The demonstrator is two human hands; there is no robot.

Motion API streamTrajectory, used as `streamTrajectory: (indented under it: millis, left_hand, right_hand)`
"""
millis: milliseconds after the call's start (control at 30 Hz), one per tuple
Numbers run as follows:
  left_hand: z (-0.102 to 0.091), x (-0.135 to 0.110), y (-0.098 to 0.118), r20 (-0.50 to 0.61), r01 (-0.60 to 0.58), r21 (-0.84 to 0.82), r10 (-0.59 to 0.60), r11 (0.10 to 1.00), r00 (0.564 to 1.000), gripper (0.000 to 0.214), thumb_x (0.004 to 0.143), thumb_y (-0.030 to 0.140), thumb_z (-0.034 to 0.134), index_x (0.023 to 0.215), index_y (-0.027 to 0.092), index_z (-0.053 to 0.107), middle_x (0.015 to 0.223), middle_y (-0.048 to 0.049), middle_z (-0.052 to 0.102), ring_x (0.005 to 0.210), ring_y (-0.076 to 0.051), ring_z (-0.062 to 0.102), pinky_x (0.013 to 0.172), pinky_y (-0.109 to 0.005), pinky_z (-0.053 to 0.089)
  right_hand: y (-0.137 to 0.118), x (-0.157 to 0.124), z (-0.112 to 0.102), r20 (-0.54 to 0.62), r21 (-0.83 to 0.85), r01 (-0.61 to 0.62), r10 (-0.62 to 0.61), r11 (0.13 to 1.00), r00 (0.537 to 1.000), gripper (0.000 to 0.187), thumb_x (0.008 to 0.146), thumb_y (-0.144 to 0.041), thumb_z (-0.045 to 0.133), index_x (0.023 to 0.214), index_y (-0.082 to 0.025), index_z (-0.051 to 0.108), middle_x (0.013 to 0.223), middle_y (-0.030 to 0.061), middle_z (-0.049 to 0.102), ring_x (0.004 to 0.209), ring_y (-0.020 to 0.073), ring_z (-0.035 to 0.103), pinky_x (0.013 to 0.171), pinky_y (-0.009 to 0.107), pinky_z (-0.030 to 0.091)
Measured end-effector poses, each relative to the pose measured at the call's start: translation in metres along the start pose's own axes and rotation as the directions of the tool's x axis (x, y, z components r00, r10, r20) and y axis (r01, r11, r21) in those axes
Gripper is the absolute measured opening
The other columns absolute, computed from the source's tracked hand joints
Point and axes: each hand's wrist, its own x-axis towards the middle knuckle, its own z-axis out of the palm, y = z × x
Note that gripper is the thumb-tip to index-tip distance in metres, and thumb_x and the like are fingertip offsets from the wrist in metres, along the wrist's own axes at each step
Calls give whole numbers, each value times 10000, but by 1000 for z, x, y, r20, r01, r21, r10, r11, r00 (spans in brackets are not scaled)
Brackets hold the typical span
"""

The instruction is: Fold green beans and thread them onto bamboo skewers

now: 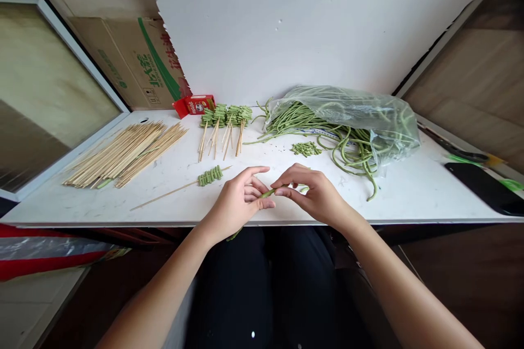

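Lying skewers point(118, 155): two bare bundles side by side on the left of the white counter point(413, 185), a green piece showing at their near ends.
Threaded skewer point(210, 176): flat on the counter, slanting, bean pieces packed towards its far end.
Red box point(200, 103): at the back, just beside the finished skewers.
Finished skewers point(226, 115): a row with green tops against the wall, bare sticks towards the person.
Left hand point(241, 196): curled loosely around a long bean, index finger extended.
Long bean point(268, 193): between both hands above the counter's front edge; it seems to run on behind the left hand, though much is hidden.
Right hand point(307, 191): thumb and fingers pinching the bean's end.
Cut pieces point(306, 149): small pile beyond the right hand.
Clear bag point(347, 103): back right, long beans spilling out.
Black phone point(485, 186): far right.
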Motion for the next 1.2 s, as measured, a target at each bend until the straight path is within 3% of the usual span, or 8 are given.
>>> streamTrajectory:
  millis: [100,167,300,433,767,1067,1200]
  left_hand:
    - [0,2,-2,-19,27,53,-27,998,999,446,796,452,907,1111,165,775,916,-67,771,820,-210,771,808,-341,637]
    - [0,4,-5,-42,35,74,-32,997,999,382,819,473,882,1002,151,792,891,-78,791,779,-219,774,761,-336,632]
    - [0,4,-6,-32,1,102,2,995,999,337,864,463,843,1018,165,810,898,-70,801,767,-202,758,743,-318,614]
    - [1,0,-1,25,-56,139,53,989,998,286,893,440,817,991,172,817,881,-54,782,727,-161,707,721,-285,579]
    - [-2,-7,12,110,-68,217,45,974,993,216,976,311,690,834,168,769,742,-17,684,656,-120,597,678,-258,515]
    - [-4,-4,10,172,-22,-15,24,1000,985,320,961,425,733,841,128,752,722,-31,653,610,-114,609,611,-241,518]
    - [-5,-1,4,199,18,-40,-10,999,980,352,956,459,735,844,125,749,732,-36,660,612,-114,623,602,-234,523]
  right_hand:
    - [4,1,-2,-58,-52,22,-25,998,998,128,1005,-337,717,1044,-242,794,961,70,778,921,230,665,792,367,534]
    - [6,1,-3,-54,-91,44,-49,995,997,132,1011,-328,708,1073,-242,787,970,76,776,939,242,656,831,392,531]
    - [5,1,2,-13,-130,98,-101,987,995,147,1003,-315,717,1107,-228,775,976,89,766,952,254,631,839,405,523]
    - [2,1,8,0,-113,133,-134,985,991,94,1014,-266,693,1017,-218,773,911,79,747,921,242,599,823,389,506]
    - [8,-1,21,-84,262,65,-44,963,995,224,946,-423,780,838,-228,796,801,64,738,882,234,638,861,404,513]
    - [3,-1,35,-185,444,81,2,892,983,129,917,-371,820,889,-245,825,788,64,738,917,255,677,881,428,523]
    - [12,2,24,-189,490,61,37,869,981,188,899,-430,831,847,-249,814,758,56,711,916,251,662,867,420,528]
